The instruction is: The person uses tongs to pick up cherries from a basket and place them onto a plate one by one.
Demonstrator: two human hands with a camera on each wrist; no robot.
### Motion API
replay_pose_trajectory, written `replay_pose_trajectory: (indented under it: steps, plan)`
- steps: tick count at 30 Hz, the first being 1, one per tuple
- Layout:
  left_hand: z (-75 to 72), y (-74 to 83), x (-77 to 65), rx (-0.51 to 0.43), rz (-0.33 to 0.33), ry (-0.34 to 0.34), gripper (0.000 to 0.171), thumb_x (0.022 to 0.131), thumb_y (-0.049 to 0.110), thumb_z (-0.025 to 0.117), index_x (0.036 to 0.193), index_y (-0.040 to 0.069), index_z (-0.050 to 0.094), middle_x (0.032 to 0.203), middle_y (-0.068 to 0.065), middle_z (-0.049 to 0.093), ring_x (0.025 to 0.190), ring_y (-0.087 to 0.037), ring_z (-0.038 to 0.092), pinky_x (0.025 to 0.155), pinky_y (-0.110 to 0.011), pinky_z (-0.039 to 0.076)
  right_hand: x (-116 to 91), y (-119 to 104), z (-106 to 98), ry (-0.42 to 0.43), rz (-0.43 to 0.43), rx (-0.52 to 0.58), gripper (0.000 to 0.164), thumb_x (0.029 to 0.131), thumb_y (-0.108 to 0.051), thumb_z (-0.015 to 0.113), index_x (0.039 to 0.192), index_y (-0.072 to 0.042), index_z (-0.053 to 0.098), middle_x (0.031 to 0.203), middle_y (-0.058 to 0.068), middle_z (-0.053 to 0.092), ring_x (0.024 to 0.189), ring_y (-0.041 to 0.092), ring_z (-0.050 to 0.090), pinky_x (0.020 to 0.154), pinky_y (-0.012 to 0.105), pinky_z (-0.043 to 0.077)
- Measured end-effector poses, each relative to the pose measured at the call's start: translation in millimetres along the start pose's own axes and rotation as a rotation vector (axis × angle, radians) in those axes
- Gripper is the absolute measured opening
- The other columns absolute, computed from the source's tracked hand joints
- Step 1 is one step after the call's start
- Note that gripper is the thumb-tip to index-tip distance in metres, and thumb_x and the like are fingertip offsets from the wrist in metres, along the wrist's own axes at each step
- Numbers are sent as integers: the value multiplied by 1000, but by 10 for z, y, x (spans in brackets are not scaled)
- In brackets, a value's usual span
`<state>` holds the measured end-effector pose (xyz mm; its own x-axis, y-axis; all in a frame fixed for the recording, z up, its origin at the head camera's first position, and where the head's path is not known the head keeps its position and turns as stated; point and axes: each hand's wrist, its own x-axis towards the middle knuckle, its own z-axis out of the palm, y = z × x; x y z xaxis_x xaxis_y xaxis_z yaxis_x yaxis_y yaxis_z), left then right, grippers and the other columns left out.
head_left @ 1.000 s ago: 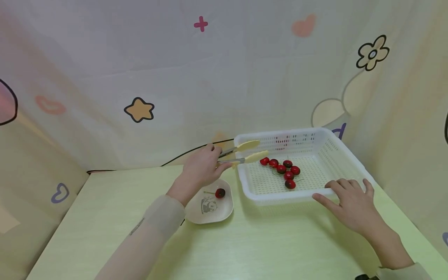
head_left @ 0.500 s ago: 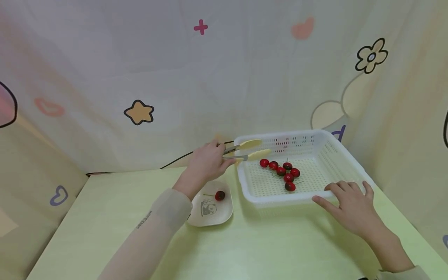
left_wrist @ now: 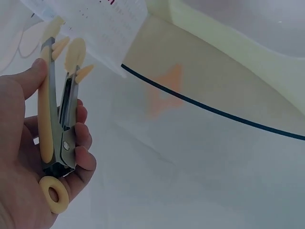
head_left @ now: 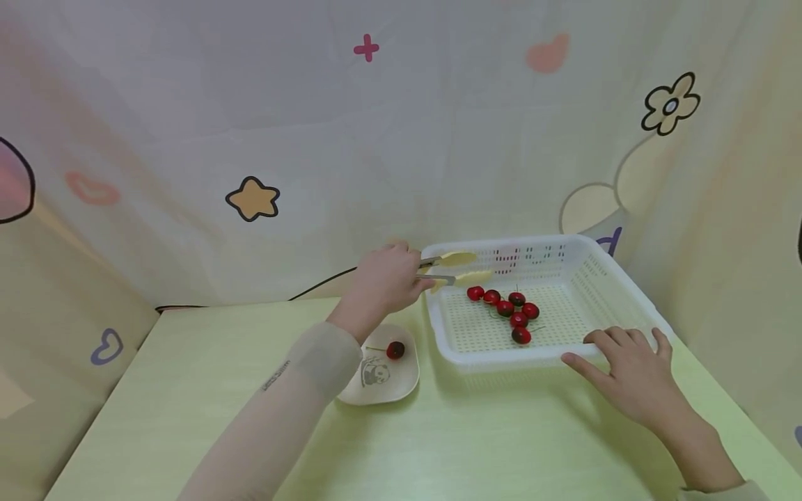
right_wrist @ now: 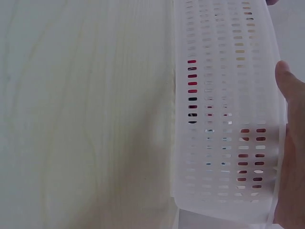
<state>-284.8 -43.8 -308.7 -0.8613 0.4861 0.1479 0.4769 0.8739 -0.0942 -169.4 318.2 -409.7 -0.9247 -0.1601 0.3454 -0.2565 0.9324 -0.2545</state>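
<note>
Left hand (head_left: 382, 282) curled round yellow-tipped metal tongs (head_left: 452, 269), tips slightly parted, empty, over the 9 o'clock rim of the white perforated plastic basket (head_left: 617, 296). Red cherries (head_left: 509, 312) clustered inside. Right hand (head_left: 633, 372), fingers relaxed, resting on the 5 o'clock rim.

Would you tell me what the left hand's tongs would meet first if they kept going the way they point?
Probably the nearest cherry in the white basket; depth is unclear.
</note>
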Motion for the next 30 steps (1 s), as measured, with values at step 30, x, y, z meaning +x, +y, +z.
replay_pose_trajectory:
  steps: [30]
  plan:
    - [-171,485,352,395,63,-117,25,99,39,70,113,19,76,106,-3,67,91,-21,62,79,-37,53,-5,44,62,7,1,11,52,97,-55,65,115,-6,67,116,20,64,113,49,48,106,78,2]
